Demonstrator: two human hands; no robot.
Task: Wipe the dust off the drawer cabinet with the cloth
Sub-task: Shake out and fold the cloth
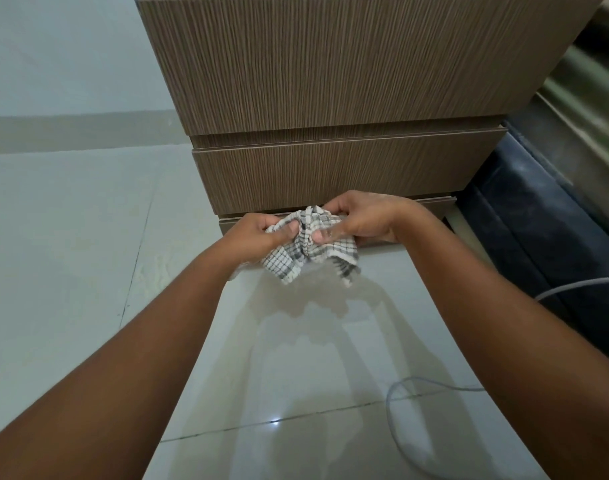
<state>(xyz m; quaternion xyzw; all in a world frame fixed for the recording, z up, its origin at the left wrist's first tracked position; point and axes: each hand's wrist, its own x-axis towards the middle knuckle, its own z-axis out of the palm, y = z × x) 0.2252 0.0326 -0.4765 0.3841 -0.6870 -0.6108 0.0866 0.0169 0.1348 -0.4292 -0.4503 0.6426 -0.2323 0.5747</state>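
Both hands hold the cloth [310, 249] bunched between them, low in front of the cabinet [348, 109]. The left hand [261, 233] is closed on the cloth's left side, thumb pressed into the folds; the right hand [362, 220] is closed on its upper right part, thumb tucked under the fabric. The cloth is white with a dark grid check, crumpled, and its loose corners hang down below the hands above the floor [71, 254]. It sits just before the cabinet's lowest front edge; whether it touches the wood I cannot tell. The cabinet is brown with a fine vertical grain and shows stacked drawer fronts, the top one standing out farther than those below. The floor is pale glossy tile and mirrors the arms and the cloth. A grey cable [400, 389] loops across the tiles at lower right. A dark blue thing [524, 216] lies to the cabinet's right.
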